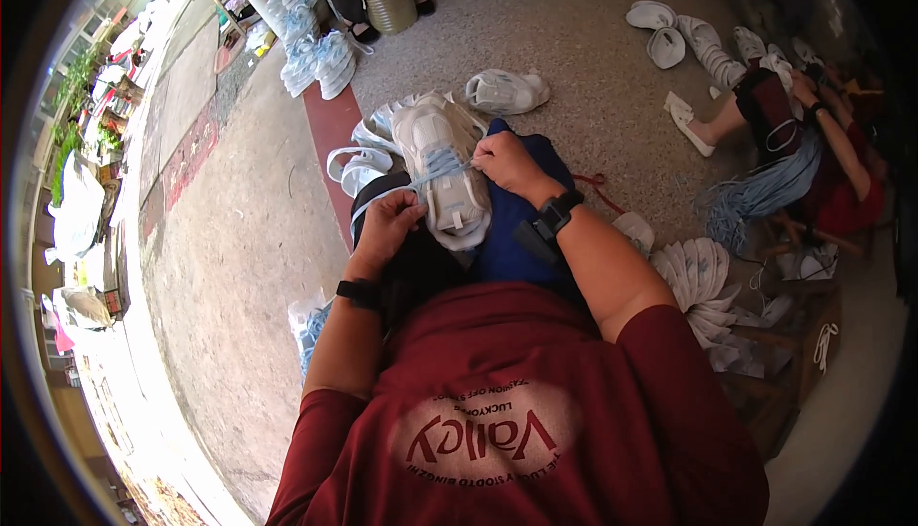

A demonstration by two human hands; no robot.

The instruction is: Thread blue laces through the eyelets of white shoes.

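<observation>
A white and light grey sneaker upper (459, 217) lies across my lap, its toe away from me and its heel end toward me. A light blue shoelace (443, 161) crosses its front in several rows. Left of the upper, the fingers of my left hand (384, 228) are closed in a pinch on a stretch of lace. My right hand (514, 164) pinches lace at the upper's right edge, fingers pressed together. More white uppers (360, 170) with pale blue parts sit just beyond my left hand. Under my right forearm is dark blue cloth (516, 239).
A single white shoe upper (507, 92) rests on the floor ahead. Fanned uppers (695, 282) lie at my right. One co-worker (822, 115) sits at the far right beside a bundle of blue laces (755, 191). Stacked uppers (320, 62) stand by another seated person at the top.
</observation>
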